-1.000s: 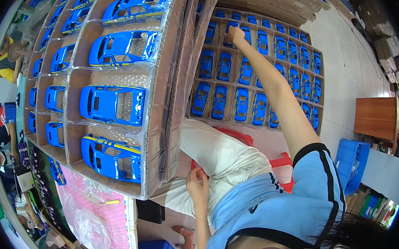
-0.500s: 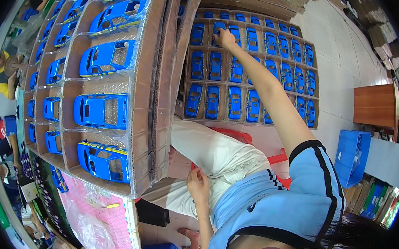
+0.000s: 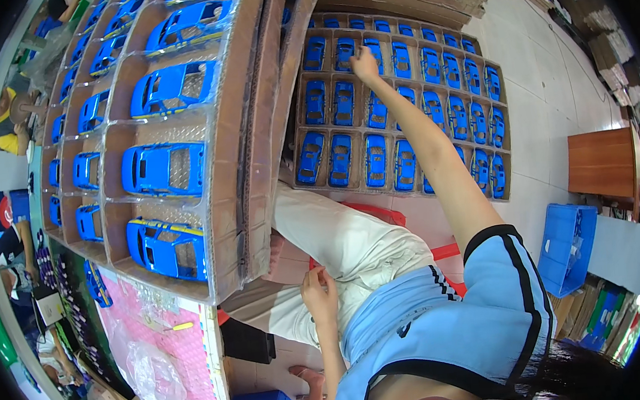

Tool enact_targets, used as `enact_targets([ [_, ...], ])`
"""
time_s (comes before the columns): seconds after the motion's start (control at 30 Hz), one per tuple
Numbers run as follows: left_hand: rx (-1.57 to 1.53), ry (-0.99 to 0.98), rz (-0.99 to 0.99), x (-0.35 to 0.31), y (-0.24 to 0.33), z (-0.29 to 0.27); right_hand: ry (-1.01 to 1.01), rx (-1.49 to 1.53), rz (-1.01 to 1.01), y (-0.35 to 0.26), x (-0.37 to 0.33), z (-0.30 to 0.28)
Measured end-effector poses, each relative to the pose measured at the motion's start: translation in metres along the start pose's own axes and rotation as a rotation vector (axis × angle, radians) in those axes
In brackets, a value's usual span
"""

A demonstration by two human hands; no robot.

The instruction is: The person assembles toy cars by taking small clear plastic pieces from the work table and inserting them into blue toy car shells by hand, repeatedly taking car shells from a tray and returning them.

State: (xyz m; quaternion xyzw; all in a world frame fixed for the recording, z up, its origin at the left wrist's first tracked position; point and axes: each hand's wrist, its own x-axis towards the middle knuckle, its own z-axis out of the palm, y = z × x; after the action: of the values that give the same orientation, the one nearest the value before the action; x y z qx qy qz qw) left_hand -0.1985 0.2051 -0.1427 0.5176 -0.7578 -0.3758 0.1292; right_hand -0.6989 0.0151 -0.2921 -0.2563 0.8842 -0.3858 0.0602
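Observation:
My right hand reaches over the far tray, at the upper edge of a blue toy car body in its back area. Its fingers are bent and partly hidden by the back of the hand, so I cannot tell whether they touch or grip the shell. Another blue car body lies in the compartment just left of it. My left hand rests by my lap with its fingers curled together; anything inside them is hidden. Several blue car shells fill the tray's compartments in rows.
On the left, a stack of cardboard-edged trays stands high with more blue car bodies. Below it is a pink-covered table with a clear plastic bag. A blue crate stands at right. Other people work at far left.
My right hand has shifted slightly right, off the left car body, toward the neighbouring one. The left car body shows more fully now. My left hand stays by my lap.

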Motion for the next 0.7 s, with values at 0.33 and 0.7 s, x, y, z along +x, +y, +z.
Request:
enact_targets([
  [0.33,-0.065,0.145,-0.042,-0.012,-0.014,-0.002,-0.340,1.953,0.887,0.058,0.032,-0.012],
  [0.7,-0.127,0.532,0.072,-0.011,0.016,-0.097,-0.528,1.596,0.519,0.003,-0.028,-0.057],
])
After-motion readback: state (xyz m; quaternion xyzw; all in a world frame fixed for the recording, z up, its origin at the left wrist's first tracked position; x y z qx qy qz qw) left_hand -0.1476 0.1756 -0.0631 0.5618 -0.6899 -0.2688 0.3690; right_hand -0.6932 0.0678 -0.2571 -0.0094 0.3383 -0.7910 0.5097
